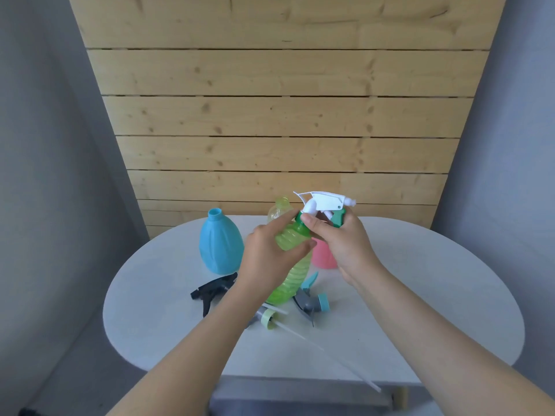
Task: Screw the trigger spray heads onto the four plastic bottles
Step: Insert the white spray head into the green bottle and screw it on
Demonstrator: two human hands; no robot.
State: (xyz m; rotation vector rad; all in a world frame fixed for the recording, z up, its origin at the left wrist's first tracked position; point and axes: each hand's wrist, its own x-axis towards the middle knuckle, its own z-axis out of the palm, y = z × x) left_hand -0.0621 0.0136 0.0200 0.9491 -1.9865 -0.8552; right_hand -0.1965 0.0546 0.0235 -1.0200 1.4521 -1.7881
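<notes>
My left hand (271,255) grips the ribbed green bottle (291,274), held tilted above the table. A white and green trigger spray head (326,207) sits on its neck, and my right hand (342,241) holds that head at the green collar. Behind stand a blue bottle (220,244) with an open neck, a yellow bottle (277,210) and a pink bottle (322,256), the last two partly hidden by my hands. Three loose heads lie on the table: a black one (211,291), a grey one with a blue collar (312,301), and one with a pale green collar (267,318).
The white oval table (420,295) stands before a wooden plank wall (285,115). A long clear dip tube (330,355) runs from the pale green head toward the table's front edge. Grey walls flank both sides.
</notes>
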